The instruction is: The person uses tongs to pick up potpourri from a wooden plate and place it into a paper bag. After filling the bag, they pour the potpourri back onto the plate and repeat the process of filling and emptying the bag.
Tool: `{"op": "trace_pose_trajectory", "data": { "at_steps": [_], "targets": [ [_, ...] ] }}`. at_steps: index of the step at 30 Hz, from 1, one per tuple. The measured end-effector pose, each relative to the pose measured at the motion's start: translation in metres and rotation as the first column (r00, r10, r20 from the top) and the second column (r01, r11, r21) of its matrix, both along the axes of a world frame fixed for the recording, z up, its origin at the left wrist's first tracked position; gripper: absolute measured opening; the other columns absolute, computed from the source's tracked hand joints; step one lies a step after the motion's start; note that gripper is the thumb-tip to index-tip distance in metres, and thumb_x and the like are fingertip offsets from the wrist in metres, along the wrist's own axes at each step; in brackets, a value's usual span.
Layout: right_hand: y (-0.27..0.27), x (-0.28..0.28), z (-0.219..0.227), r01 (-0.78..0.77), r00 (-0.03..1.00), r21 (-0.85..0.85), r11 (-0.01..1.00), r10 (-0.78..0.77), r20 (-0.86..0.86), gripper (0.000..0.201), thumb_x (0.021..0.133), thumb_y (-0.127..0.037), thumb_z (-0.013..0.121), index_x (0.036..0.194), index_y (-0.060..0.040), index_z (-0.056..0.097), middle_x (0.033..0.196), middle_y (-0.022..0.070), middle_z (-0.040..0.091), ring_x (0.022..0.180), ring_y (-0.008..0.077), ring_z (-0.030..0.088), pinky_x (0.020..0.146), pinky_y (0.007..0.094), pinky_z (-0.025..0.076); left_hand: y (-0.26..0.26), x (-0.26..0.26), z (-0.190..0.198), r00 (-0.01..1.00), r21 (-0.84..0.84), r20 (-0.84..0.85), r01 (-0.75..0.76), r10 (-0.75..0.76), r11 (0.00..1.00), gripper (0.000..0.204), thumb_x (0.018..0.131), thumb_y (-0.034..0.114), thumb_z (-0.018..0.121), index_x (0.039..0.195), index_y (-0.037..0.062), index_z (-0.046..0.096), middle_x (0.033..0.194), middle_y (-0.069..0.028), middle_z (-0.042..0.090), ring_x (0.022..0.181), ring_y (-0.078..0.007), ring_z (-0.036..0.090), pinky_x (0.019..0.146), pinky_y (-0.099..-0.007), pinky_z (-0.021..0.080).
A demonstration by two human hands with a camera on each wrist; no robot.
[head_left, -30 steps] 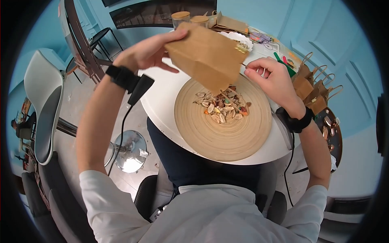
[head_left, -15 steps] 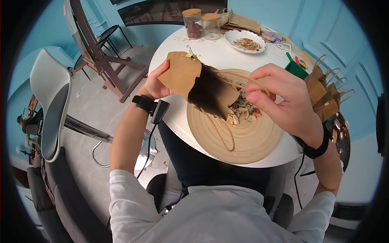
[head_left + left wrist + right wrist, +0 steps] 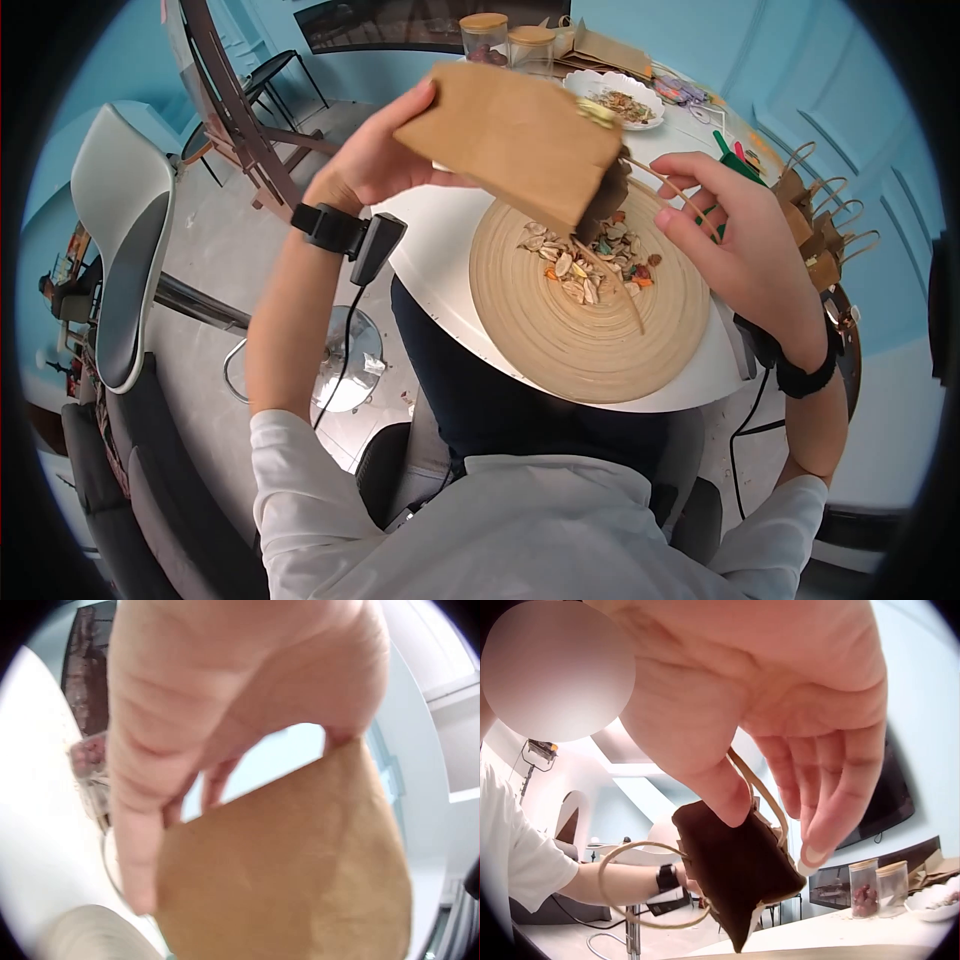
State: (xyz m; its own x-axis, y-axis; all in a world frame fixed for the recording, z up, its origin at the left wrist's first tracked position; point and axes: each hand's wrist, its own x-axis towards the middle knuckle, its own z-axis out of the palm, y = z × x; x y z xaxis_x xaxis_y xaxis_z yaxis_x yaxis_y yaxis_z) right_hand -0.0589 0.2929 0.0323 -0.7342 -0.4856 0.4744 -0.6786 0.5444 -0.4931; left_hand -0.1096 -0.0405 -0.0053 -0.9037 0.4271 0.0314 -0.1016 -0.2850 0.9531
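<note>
A brown paper bag [image 3: 515, 140] is tilted over a round wooden plate [image 3: 590, 365], its open mouth facing right and down. My left hand [image 3: 390, 150] grips the bag by its bottom end, thumb on the upper side. Dried petals and potpourri pieces [image 3: 572, 283] lie heaped on the plate below the mouth. Beside the mouth is my right hand [image 3: 745, 225], thumb and fingers apart, with one cord handle [image 3: 761, 784] passing between them. The other handle [image 3: 625, 295] hangs over the petals. In the right wrist view the bag's inside [image 3: 731, 859] looks dark.
A white scalloped dish [image 3: 640, 115] with dried bits stands behind the bag. Glass jars with wooden lids [image 3: 530, 38] are at the table's far side. More paper bags [image 3: 815, 225] stand to the right, near a green container [image 3: 745, 165].
The bag's mouth faced me half a second ago; now its bottom is raised and the mouth turns right and down over the plate. The right hand has moved slightly right, its fingers spreading.
</note>
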Motion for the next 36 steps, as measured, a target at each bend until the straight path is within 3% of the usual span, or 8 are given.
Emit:
{"op": "trace_pose_trajectory", "data": {
  "at_steps": [6, 10, 17, 27, 29, 31, 33, 36],
  "targets": [
    [0.018, -0.03, -0.053, 0.107, 0.986, -0.048, 0.993, -0.1, 0.137, 0.017, 0.086, -0.004, 0.057, 0.095, 0.0074, 0.063, 0.069, 0.0131, 0.063, 0.057, 0.0198, 0.062, 0.056, 0.0325, 0.048, 0.048, 0.008, 0.055, 0.995, -0.43, -0.054, 0.048, -0.079, 0.902, 0.105, 0.084, 0.082, 0.039, 0.153, 0.0033, 0.027, 0.154, -0.0183, 0.033, 0.145, -0.0339, 0.026, 0.115, -0.054, 0.025],
    [0.022, -0.045, -0.073, 0.086, 0.982, -0.173, 0.981, -0.055, 0.18, 0.013, 0.083, 0.001, 0.052, 0.087, 0.0093, 0.062, 0.067, 0.0176, 0.062, 0.056, 0.026, 0.062, 0.057, 0.0365, 0.048, 0.067, 0.003, 0.016, 0.91, -0.237, -0.389, -0.248, 0.142, 0.939, 0.083, 0.094, 0.069, 0.04, 0.145, 0.0039, 0.041, 0.144, -0.0181, 0.043, 0.128, -0.0283, 0.047, 0.111, -0.0431, 0.036],
    [0.023, -0.045, -0.075, 0.22, 0.964, 0.059, 0.974, -0.208, -0.167, 0.013, 0.075, 0.006, 0.051, 0.084, 0.0068, 0.06, 0.074, 0.026, 0.06, 0.07, 0.0461, 0.058, 0.062, 0.0462, 0.048, 0.077, -0.002, 0.004, 0.99, -0.289, -0.127, -0.1, 0.065, 0.952, 0.075, 0.095, 0.065, 0.044, 0.144, 0.0079, 0.043, 0.133, -0.0138, 0.051, 0.115, -0.0236, 0.055, 0.106, -0.0409, 0.043],
    [0.018, -0.054, -0.075, 0.158, 0.979, -0.146, 0.977, -0.175, -0.109, 0.012, 0.079, 0.004, 0.051, 0.086, 0.0067, 0.06, 0.069, 0.0248, 0.06, 0.065, 0.0449, 0.058, 0.059, 0.0461, 0.046, 0.082, 0.003, 0.005, 0.9, -0.238, -0.379, -0.318, 0.214, 0.918, 0.074, 0.097, 0.062, 0.045, 0.145, 0.0053, 0.042, 0.142, -0.0134, 0.045, 0.127, -0.0273, 0.048, 0.107, -0.0438, 0.042],
    [0.012, -0.049, -0.063, 0.202, 0.969, -0.261, 0.944, -0.153, 0.196, 0.014, 0.081, -0.001, 0.051, 0.083, 0.0077, 0.062, 0.064, 0.0221, 0.061, 0.057, 0.0385, 0.061, 0.057, 0.0427, 0.047, 0.078, 0.009, 0.004, 0.853, -0.212, -0.356, -0.47, 0.38, 0.857, 0.074, 0.096, 0.061, 0.046, 0.146, 0.0057, 0.041, 0.146, -0.0124, 0.041, 0.131, -0.028, 0.045, 0.109, -0.0441, 0.04],
    [0.009, -0.048, -0.045, 0.208, 0.97, -0.202, 0.957, -0.176, 0.166, 0.017, 0.082, -0.004, 0.052, 0.08, 0.0079, 0.064, 0.062, 0.0201, 0.062, 0.055, 0.0338, 0.063, 0.056, 0.0404, 0.049, 0.067, 0.009, -0.002, 0.792, -0.169, -0.401, -0.558, 0.461, 0.812, 0.064, 0.095, 0.045, 0.06, 0.142, 0.0048, 0.045, 0.141, -0.0128, 0.043, 0.124, -0.0244, 0.049, 0.104, -0.0402, 0.044],
    [0.008, -0.056, -0.034, 0.214, 0.971, -0.144, 0.966, -0.195, 0.135, 0.019, 0.082, -0.006, 0.053, 0.078, 0.0081, 0.065, 0.059, 0.0182, 0.063, 0.053, 0.0291, 0.064, 0.056, 0.0382, 0.05, 0.065, 0.026, -0.005, 0.091, -0.006, -0.982, -0.894, 0.168, 0.447, 0.052, 0.089, 0.02, 0.071, 0.134, 0.0028, 0.052, 0.132, -0.0129, 0.047, 0.106, -0.019, 0.055, 0.092, -0.0344, 0.049],
    [-0.003, -0.064, -0.02, 0.191, 0.98, -0.018, 0.981, -0.192, -0.044, 0.023, 0.082, -0.01, 0.055, 0.073, 0.0069, 0.066, 0.055, 0.0131, 0.063, 0.052, 0.0216, 0.066, 0.056, 0.0346, 0.053, 0.075, 0.053, -0.004, -0.039, -0.035, -0.991, -0.84, -0.126, 0.541, 0.054, 0.073, -0.003, 0.076, 0.124, 0.0014, 0.058, 0.102, -0.0111, 0.057, 0.072, -0.0182, 0.056, 0.065, -0.0299, 0.048]
  ]
}}
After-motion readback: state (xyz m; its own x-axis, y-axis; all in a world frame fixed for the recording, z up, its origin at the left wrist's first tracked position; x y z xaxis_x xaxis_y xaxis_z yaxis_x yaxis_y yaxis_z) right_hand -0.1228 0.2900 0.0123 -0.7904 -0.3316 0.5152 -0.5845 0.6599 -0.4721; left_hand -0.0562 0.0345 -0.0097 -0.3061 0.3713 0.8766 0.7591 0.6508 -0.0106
